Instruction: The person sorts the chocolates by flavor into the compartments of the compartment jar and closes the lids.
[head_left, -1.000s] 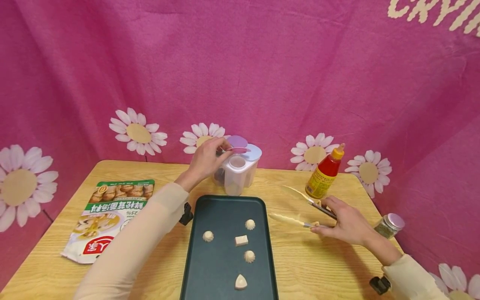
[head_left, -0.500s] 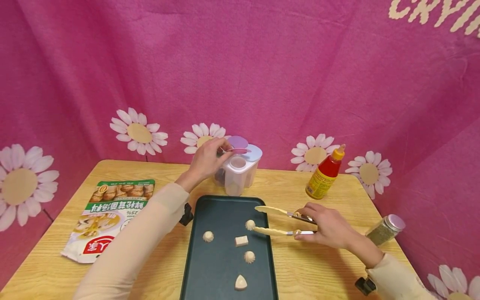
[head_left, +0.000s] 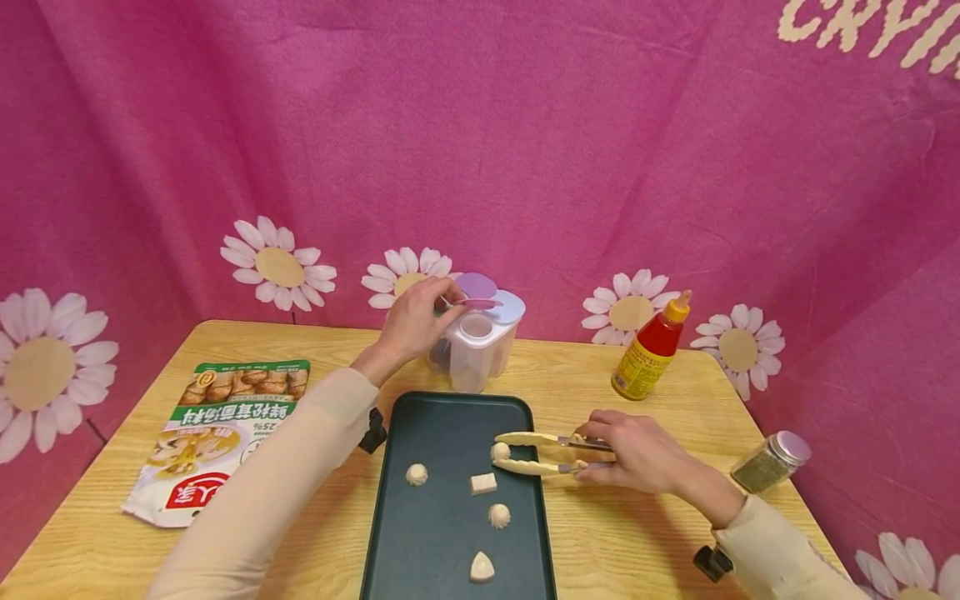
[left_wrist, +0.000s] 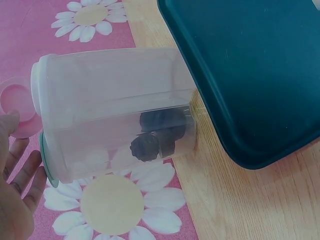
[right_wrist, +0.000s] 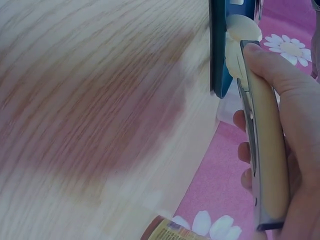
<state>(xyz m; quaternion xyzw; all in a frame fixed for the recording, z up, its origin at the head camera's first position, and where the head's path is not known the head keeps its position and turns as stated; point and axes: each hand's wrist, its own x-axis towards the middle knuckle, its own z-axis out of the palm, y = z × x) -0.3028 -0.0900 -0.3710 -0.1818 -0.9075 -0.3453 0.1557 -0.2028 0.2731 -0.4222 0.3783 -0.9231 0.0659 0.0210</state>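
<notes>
My left hand (head_left: 416, 323) pinches the raised pink lid (head_left: 482, 303) of a clear storage container (head_left: 471, 367), whose round opening is uncovered. In the left wrist view, dark pieces (left_wrist: 161, 129) lie inside another compartment, and fingers rest by a green lid (left_wrist: 48, 160). My right hand (head_left: 637, 454) grips tongs (head_left: 532, 439) with cream tips, which reach over the tray's right rim. Between those tips sits a swirl-shaped white chocolate-like piece (head_left: 500, 452); whether both tips touch it is unclear. Several more white pieces, such as a rectangular one (head_left: 483, 483), lie on the dark tray (head_left: 442, 542).
A soup-mix pouch (head_left: 217, 442) lies at the left of the wooden table (head_left: 600, 542). At the back right stands a red sauce bottle (head_left: 651, 350). A spice jar (head_left: 771, 462) is near the right edge. Pink cloth (head_left: 525, 150) hangs behind.
My right hand has moved left with the tongs from beside the tray onto it, and the tips have drawn together about the swirl-shaped piece. The left hand stays at the lid.
</notes>
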